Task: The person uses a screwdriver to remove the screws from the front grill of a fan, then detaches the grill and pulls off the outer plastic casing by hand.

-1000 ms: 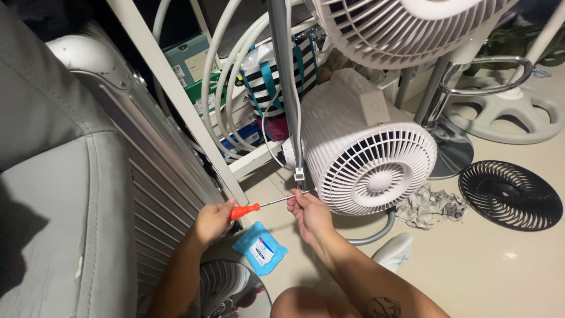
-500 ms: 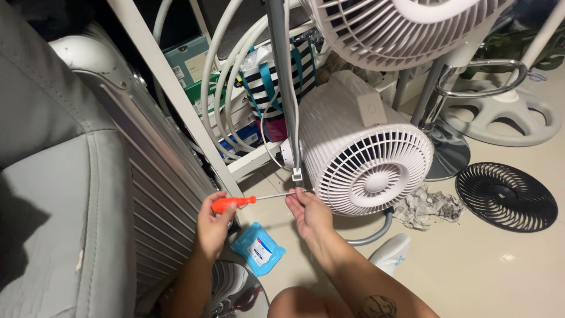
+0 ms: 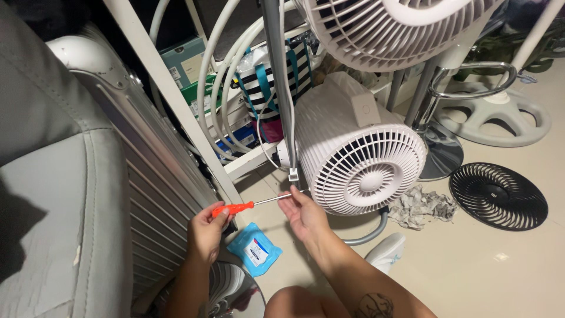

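Head view: looking down past the person's bare knee onto a pale tiled floor [image 3: 506, 265] crowded with fan parts.
Left hand: the left hand [image 3: 207, 232] is hovering just above the floor beside a ribbed metal case [image 3: 159, 194], its fingers [image 3: 219, 213] clenched around the orange handle of a screwdriver [image 3: 235, 208].
Screwdriver: it is lying nearly level in the air, handle at the left, thin metal shaft running up and to the right, spanning the gap between the two hands.
Right hand: the right hand [image 3: 306, 215] is sitting just right of the left, its fingertips [image 3: 292, 192] pinching the far end of the shaft, so the tool is being grasped at both ends.
Tip: the end of the shaft is pointing at the lower left edge of the white fan [image 3: 359, 159]; whether it is touching the housing cannot be told.
White fan: it is lying tilted on the floor, round grille facing the camera, close against a grey pole [image 3: 282, 88] with a small white clip at its foot.
Blue packet: a flat blue packet [image 3: 254, 249] is lying on the floor directly below the two hands.
Black grille: a loose black fan grille [image 3: 498, 196] is lying flat well to the right, apart from both hands.
Rag: a crumpled grey rag [image 3: 421, 205] is resting between the white fan and the black grille.
Second fan: another white fan head [image 3: 388, 29] is standing above, at the top edge of the view.
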